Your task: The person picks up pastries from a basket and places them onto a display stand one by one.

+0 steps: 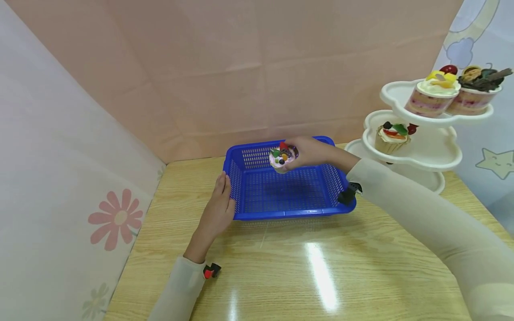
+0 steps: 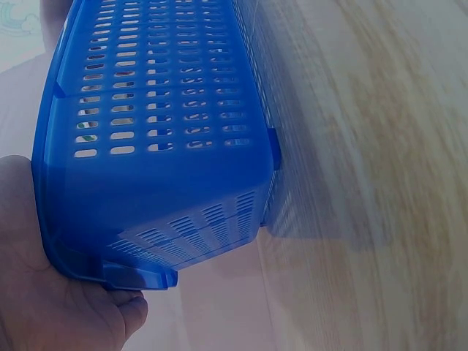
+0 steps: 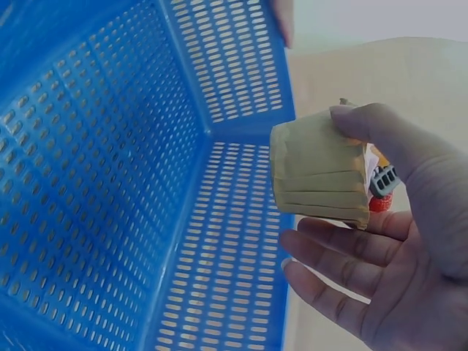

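Note:
A toy cupcake (image 1: 279, 163) with a cream top, a red berry and green leaf pieces is held by my right hand (image 1: 307, 151) above the blue plastic basket (image 1: 289, 214). From the right wrist view, the thumb and fingers pinch the pale, pleated cup (image 3: 318, 168) near its top edge; the topping is mostly hidden there. My left hand (image 1: 218, 207) grips the basket's left rim. In the left wrist view, that hand (image 2: 58, 307) is at a rim corner, its fingertips showing past the edge. Inside the basket, the bare slotted floor shows.
At the right stands a white tiered stand (image 1: 425, 151). Its top tier holds two dessert cups, a fruit one (image 1: 433, 96) and a chocolate-topped one (image 1: 475, 93); another cupcake (image 1: 391, 139) sits on the middle tier. Behind the wooden table (image 1: 281, 272) hangs a pink cloth (image 1: 201, 76).

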Demonstrator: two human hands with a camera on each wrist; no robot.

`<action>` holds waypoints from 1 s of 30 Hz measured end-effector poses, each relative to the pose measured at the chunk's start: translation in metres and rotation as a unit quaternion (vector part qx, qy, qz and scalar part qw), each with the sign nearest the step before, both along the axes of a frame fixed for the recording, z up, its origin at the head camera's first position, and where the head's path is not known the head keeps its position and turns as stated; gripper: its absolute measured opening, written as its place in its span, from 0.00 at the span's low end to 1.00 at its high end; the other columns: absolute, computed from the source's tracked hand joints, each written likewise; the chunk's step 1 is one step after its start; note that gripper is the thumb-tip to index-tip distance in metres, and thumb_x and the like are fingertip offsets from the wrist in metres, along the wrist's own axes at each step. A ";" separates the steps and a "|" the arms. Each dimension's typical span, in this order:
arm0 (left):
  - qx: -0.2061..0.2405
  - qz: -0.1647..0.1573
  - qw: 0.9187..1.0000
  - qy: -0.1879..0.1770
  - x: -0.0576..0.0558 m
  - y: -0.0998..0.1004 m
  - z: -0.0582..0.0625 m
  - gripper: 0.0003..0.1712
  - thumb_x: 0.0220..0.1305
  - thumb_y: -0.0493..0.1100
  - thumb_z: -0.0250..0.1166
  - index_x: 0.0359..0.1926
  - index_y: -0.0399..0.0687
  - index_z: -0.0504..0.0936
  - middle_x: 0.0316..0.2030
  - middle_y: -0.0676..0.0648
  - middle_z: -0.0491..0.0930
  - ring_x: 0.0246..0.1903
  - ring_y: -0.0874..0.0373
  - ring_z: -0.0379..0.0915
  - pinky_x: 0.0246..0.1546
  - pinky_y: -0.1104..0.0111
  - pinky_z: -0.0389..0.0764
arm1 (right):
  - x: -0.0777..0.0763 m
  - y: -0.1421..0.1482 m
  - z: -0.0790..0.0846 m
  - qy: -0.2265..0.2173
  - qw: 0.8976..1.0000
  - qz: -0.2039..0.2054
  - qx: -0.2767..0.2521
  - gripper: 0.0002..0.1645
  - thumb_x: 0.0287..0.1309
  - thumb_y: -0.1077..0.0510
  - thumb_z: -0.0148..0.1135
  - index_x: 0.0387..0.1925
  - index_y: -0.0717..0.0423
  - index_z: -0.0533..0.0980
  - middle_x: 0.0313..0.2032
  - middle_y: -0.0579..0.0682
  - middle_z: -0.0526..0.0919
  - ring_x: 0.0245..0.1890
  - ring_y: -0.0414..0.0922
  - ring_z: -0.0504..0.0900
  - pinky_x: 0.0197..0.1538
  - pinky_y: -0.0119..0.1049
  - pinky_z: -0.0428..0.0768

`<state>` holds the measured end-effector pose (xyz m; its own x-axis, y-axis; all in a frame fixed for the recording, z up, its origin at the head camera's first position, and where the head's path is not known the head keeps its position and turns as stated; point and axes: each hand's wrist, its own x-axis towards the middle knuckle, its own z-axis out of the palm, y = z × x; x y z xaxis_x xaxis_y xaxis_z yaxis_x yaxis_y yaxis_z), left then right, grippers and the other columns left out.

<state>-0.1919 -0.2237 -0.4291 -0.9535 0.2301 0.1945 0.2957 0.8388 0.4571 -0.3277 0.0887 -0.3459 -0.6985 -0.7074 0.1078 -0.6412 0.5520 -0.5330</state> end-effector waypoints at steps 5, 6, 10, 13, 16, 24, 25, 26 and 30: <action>0.001 0.000 1.000 0.000 0.001 0.000 0.000 0.38 0.75 0.41 0.44 0.78 0.32 0.43 0.80 0.38 0.36 0.79 0.50 0.28 0.75 0.52 0.47 | 0.009 0.006 0.006 0.005 1.000 -0.010 -0.006 0.27 0.48 0.46 0.78 0.42 0.57 0.77 0.33 0.48 0.81 0.29 0.45 0.76 0.30 0.37 0.77; 0.001 0.001 1.000 -0.001 0.001 0.000 0.001 0.38 0.75 0.41 0.44 0.78 0.32 0.43 0.80 0.38 0.36 0.79 0.50 0.28 0.75 0.52 0.47 | 0.011 0.007 0.008 0.004 1.000 -0.013 -0.010 0.27 0.48 0.46 0.78 0.43 0.57 0.77 0.33 0.48 0.81 0.30 0.45 0.77 0.31 0.38 0.77; 0.001 0.003 1.000 -0.006 0.002 -0.001 0.001 0.37 0.75 0.41 0.43 0.78 0.32 0.43 0.80 0.38 0.36 0.79 0.50 0.28 0.75 0.52 0.46 | 0.019 0.012 0.010 0.006 0.999 -0.031 -0.018 0.27 0.48 0.48 0.79 0.42 0.59 0.77 0.33 0.49 0.81 0.29 0.45 0.77 0.30 0.37 0.77; 0.002 0.003 1.000 -0.007 0.003 -0.001 0.001 0.37 0.75 0.41 0.43 0.78 0.33 0.43 0.80 0.38 0.36 0.79 0.50 0.27 0.75 0.52 0.46 | 0.026 0.017 0.011 0.022 0.998 -0.051 -0.023 0.26 0.47 0.48 0.79 0.40 0.59 0.77 0.31 0.49 0.80 0.29 0.45 0.76 0.31 0.37 0.76; 0.000 0.002 1.000 -0.005 0.003 0.000 0.001 0.37 0.75 0.42 0.43 0.78 0.33 0.43 0.80 0.38 0.36 0.79 0.50 0.27 0.76 0.53 0.46 | 0.034 0.022 0.012 0.034 0.996 -0.072 -0.032 0.27 0.45 0.48 0.80 0.39 0.58 0.76 0.31 0.49 0.80 0.30 0.45 0.75 0.32 0.38 0.75; -0.001 0.004 1.000 -0.002 0.003 0.000 0.002 0.38 0.75 0.42 0.43 0.79 0.33 0.43 0.81 0.39 0.36 0.79 0.50 0.28 0.75 0.52 0.47 | 0.054 0.040 0.018 0.004 0.992 -0.111 -0.055 0.33 0.48 0.48 0.80 0.51 0.59 0.75 0.37 0.50 0.82 0.35 0.49 0.80 0.36 0.37 0.79; 0.000 0.004 1.000 -0.002 0.002 0.000 0.002 0.38 0.75 0.42 0.44 0.79 0.33 0.43 0.81 0.39 0.36 0.79 0.50 0.28 0.75 0.52 0.47 | 0.057 0.042 0.020 0.008 0.992 -0.115 -0.056 0.33 0.49 0.48 0.80 0.51 0.59 0.75 0.37 0.50 0.82 0.35 0.49 0.80 0.36 0.37 0.79; 0.001 0.003 1.000 -0.001 0.002 0.000 0.003 0.38 0.75 0.42 0.44 0.79 0.33 0.43 0.80 0.39 0.36 0.79 0.50 0.28 0.75 0.52 0.47 | 0.060 0.044 0.021 0.012 0.991 -0.119 -0.058 0.33 0.48 0.48 0.80 0.50 0.59 0.75 0.37 0.50 0.82 0.35 0.49 0.79 0.35 0.37 0.79; 0.004 0.002 1.000 -0.005 0.003 0.000 0.002 0.37 0.76 0.41 0.43 0.78 0.33 0.43 0.80 0.39 0.35 0.79 0.51 0.27 0.75 0.53 0.47 | 0.073 0.050 0.026 0.015 0.989 -0.130 -0.063 0.30 0.49 0.47 0.80 0.47 0.59 0.76 0.35 0.50 0.82 0.33 0.47 0.78 0.33 0.35 0.79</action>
<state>-0.1887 -0.2241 -0.4271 -0.9563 0.2247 0.1872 0.2878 0.8369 0.4657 -0.2548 0.1384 -0.3201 -0.8504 -0.4836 0.2073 -0.5028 0.6309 -0.5909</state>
